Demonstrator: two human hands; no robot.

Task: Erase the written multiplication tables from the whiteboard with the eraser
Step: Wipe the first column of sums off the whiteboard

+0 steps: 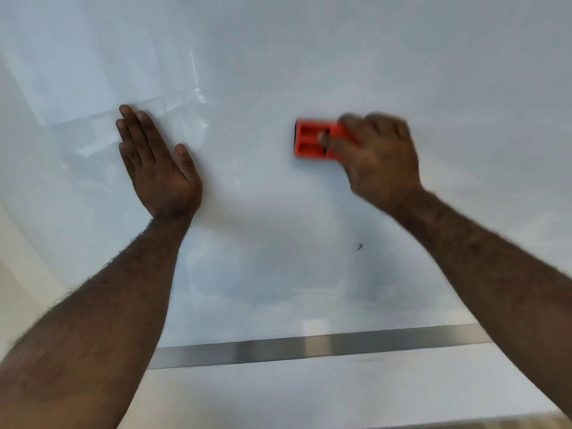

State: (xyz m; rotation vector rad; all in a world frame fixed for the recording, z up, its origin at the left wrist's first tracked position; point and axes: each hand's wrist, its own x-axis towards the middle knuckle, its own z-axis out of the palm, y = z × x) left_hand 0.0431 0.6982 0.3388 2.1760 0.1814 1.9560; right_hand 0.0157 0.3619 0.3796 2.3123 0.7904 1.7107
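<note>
On the left part of the glossy white whiteboard, the left hand lies flat, fingers straight and open, holding nothing. To the right, the right hand closes its blurred fingers around the small orange plastic eraser, pressed to the board. It seems light and stiff, best gripped across its back. Below, one small black mark remains.

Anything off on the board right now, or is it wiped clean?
One small black mark remains on the whiteboard, below the orange eraser held in the right hand. The left hand lies flat on the board. Nothing else stands out.
</note>
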